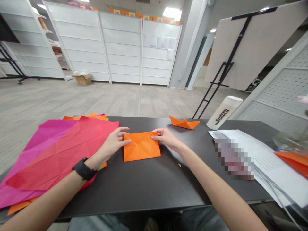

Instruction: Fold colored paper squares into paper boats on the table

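A folded sheet of orange paper (141, 148), nearly rectangular with creases meeting near its middle, is held between my hands over the dark table. My left hand (115, 141), with a black watch at the wrist, pinches its upper left corner between thumb and fingers. At the upper right corner my right hand (164, 138) grips the paper, thumb on the near face. Beyond my right hand an orange paper boat (184, 123) rests on the table's far side. Large sheets of red paper (69, 150) and magenta paper (31, 154) lie beside my left arm.
A white cylinder (223, 113) with black lettering leans at the back right. Printed white sheets (271, 163) and a pixelated item (234, 158) lie on the right, near another orange paper piece (293, 162). The table (144, 189) ends close to my lap.
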Motion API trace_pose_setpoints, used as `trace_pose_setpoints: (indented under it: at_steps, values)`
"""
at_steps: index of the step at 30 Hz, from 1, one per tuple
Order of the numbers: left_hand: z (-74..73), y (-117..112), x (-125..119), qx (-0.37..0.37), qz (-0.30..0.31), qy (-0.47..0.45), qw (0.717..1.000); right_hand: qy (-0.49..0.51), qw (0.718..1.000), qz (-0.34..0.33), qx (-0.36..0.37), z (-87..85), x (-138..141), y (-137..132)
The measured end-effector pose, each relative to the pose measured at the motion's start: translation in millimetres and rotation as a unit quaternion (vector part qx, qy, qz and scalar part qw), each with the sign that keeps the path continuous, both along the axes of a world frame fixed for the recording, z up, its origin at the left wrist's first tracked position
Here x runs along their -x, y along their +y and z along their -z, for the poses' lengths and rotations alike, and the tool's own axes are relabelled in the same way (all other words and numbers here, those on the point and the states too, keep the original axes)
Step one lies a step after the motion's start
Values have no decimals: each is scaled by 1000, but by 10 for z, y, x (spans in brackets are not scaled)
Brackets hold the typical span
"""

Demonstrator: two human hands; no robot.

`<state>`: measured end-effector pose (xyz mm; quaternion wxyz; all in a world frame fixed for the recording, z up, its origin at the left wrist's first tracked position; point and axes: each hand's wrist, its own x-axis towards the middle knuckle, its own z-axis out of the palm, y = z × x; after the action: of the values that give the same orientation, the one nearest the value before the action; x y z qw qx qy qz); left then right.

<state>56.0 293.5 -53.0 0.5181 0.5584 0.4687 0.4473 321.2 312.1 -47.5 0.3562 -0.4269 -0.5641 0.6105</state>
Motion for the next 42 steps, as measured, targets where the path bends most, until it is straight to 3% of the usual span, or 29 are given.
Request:
trace_pose_setpoints:
  at_steps: [3,14,18,21,27,31,37,42]
  values:
    - [-23,-23,15,56,-9,-45,997,15,1000,22,0,-4,-9,14]
    - [-35,40,24,-71,-81,-99,989,65,995,49,-56,-73,-5,1]
    - [-52,11,16,-31,-40,-87,995,42,992,46,-108,-50,13,7]
    - [-69,-6,10,12,-7,-80,997,35,993,61,-92,-49,22,5]
    - [-114,24,40,37,-97,-121,987,54,994,83,-49,-49,-12,40]
    - [-88,18,57,40,-93,-120,988,74,991,97,-53,-70,-26,26]
    - [-85,-38,-8,3,-73,-72,995,10,998,-21,-61,-78,70,-98]
    - [-114,-42,-19,-9,-87,-84,993,18,999,27,-43,-45,70,-50]
